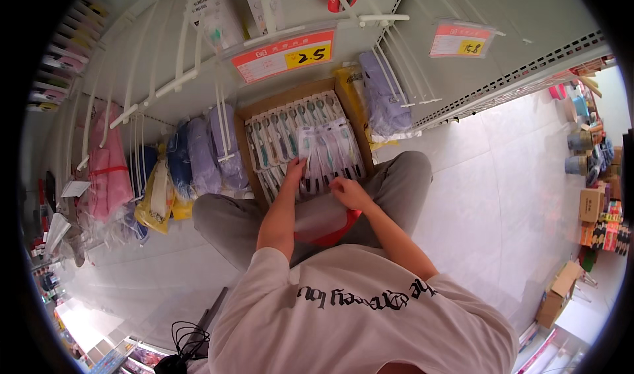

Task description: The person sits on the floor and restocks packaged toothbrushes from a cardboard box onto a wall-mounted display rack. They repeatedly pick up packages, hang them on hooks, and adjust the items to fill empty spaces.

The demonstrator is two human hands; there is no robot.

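An open cardboard box (pixel 366 148) stands between my bent knees, filled with rows of clear packs (pixel 285 131) of slender long-handled utensils, which look spoon-like. On top lies an overlapping group of similar packs with dark handle ends (pixel 329 151). My left hand (pixel 294 172) grips this group at its left edge. At the lower ends of the same packs is my right hand (pixel 350 193), its fingers curled; whether it pinches one cannot be made out. A transparent and red plastic item (pixel 329 230) rests in my lap, partly under my right forearm.
White display hooks (pixel 173 84) jut out above the box, with price tags (pixel 285 54) on them. Bagged purple goods (pixel 203 151) flank the box on the left, more bagged purple goods (pixel 384 94) on the right. A pink bagged item (pixel 106 171) hangs farther left. Black cables (pixel 190 342) lie behind me.
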